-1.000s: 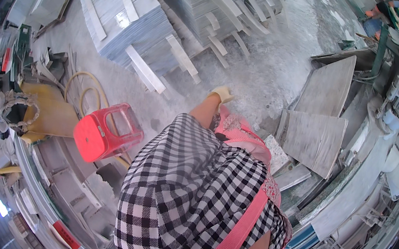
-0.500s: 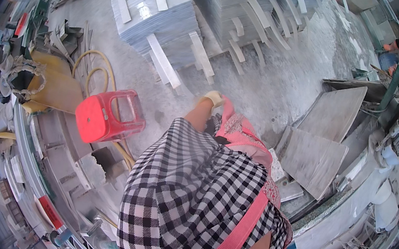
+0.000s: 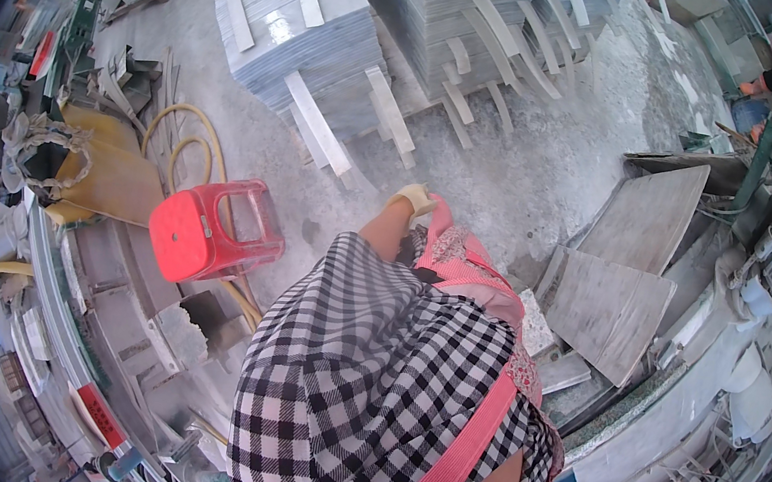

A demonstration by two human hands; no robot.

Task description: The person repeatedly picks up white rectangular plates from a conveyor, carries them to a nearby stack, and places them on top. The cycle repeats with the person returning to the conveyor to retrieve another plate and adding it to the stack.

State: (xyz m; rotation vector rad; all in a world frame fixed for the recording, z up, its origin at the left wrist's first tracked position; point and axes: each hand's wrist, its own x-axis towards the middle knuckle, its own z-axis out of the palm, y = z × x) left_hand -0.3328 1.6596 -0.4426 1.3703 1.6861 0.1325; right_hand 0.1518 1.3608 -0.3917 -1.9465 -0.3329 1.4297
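Note:
My left hand (image 3: 414, 200), in a cream glove, is at the far end of my black-and-white checked sleeve, bare forearm showing between. Its fingers look curled at the edge of my pink apron (image 3: 450, 235), whose cloth narrows to a point at the glove. The fingertips are partly hidden. My right hand does not show; the apron and my body fill that side. Beyond the glove, pale strips (image 3: 316, 123) stick out from under a stack of grey slabs (image 3: 323, 52).
A red plastic stool (image 3: 187, 236) stands to my left, near a coiled yellow hose (image 3: 191, 108). A second slab stack (image 3: 433, 33) with several pale strips rises ahead. Flat grey boards (image 3: 607, 304) lean at the right, with clutter around them. Dusty concrete floor (image 3: 314, 197) lies between.
The view has shifted slightly, so the stool appears a little lower and further right. My gloved left hand stays by the apron's edge, also a little lower in the picture.

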